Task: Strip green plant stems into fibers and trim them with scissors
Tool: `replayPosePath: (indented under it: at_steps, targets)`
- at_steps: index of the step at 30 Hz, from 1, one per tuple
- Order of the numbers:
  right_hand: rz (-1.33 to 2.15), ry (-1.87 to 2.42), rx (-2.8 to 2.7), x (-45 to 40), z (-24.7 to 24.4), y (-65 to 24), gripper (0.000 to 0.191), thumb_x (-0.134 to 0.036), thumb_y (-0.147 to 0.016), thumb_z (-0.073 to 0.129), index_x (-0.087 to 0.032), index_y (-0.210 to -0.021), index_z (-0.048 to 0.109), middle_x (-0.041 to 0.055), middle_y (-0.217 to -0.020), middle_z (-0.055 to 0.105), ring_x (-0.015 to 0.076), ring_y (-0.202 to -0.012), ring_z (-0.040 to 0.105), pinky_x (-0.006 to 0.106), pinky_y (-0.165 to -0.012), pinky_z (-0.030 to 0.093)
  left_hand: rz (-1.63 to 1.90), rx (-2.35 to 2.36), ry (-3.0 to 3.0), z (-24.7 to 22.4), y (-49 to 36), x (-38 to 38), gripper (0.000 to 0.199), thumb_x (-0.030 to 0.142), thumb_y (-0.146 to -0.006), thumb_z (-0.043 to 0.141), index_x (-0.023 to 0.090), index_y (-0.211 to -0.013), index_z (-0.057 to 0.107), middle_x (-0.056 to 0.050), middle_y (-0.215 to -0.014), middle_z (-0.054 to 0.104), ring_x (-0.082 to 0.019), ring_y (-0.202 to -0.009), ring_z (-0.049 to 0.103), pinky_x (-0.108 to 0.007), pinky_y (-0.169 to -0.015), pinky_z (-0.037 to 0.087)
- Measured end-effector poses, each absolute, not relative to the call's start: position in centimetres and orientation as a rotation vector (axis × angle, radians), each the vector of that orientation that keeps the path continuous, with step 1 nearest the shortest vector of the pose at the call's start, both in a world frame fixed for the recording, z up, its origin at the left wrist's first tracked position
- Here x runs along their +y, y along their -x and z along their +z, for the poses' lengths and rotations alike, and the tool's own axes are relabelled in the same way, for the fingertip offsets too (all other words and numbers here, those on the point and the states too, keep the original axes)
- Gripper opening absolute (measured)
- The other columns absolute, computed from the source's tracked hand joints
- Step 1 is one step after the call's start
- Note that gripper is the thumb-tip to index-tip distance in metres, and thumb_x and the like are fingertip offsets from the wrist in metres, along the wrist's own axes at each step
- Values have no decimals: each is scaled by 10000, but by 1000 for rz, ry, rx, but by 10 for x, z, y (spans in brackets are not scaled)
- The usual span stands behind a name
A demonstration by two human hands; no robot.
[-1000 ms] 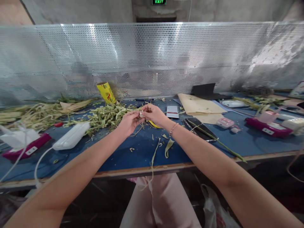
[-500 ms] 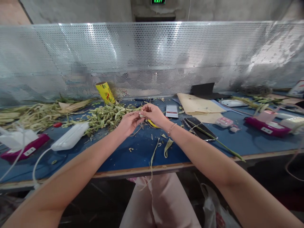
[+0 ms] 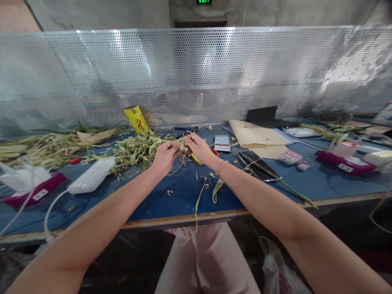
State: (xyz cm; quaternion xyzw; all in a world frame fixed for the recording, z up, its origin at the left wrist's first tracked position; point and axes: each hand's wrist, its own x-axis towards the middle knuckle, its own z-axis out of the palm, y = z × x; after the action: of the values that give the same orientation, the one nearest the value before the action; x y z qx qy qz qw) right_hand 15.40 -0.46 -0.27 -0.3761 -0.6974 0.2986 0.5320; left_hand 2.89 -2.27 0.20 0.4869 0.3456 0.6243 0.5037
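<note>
Both hands meet over the blue table (image 3: 180,200), fingertips close together. My left hand (image 3: 167,156) is closed in a pinch on a small pale green plant piece (image 3: 183,145). From the other side, the fingers of my right hand (image 3: 196,148) pinch the same piece. A heap of green plant pieces (image 3: 131,151) lies just left of and behind my left hand. Something yellow (image 3: 197,159) with a red part shows beneath my right hand. Pale peeled strips (image 3: 217,191) lie scattered nearer the table's front edge.
On the left are a white adapter (image 3: 92,175), a magenta power strip (image 3: 35,194) and dry leaves (image 3: 39,147). A yellow tube (image 3: 136,120) stands behind the heap. Rightward lie a phone (image 3: 260,165) with a stem across it, brown paper (image 3: 257,134) and another power strip (image 3: 346,162). A perforated screen (image 3: 196,53) rises behind.
My fingertips have drawn slightly apart, and more of the pale green piece shows between them. A red part now shows beside my right hand.
</note>
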Motion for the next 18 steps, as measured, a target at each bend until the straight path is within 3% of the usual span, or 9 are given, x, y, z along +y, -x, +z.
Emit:
replayPosePath:
  at_steps: [9,18]
  targets:
    - [336,975,-1799,-15,0,-152,183,-294,-818,391,-193,-668,422,-10,-623,487,115,-622,469,242,-632,353,1427,882,-1312,1,-34,-28,204,288,-642,636,141,-602,499,37,-581,487,-78,-570,492,-245,-606,443]
    - [331,894,-1864,-20,0,-149,144,-247,-830,372,-180,-791,493,13,-713,548,120,-661,507,234,-649,369,1433,1004,-1460,-7,-31,-20,168,274,-775,491,163,-654,454,47,-538,431,-72,-473,452,-216,-500,387]
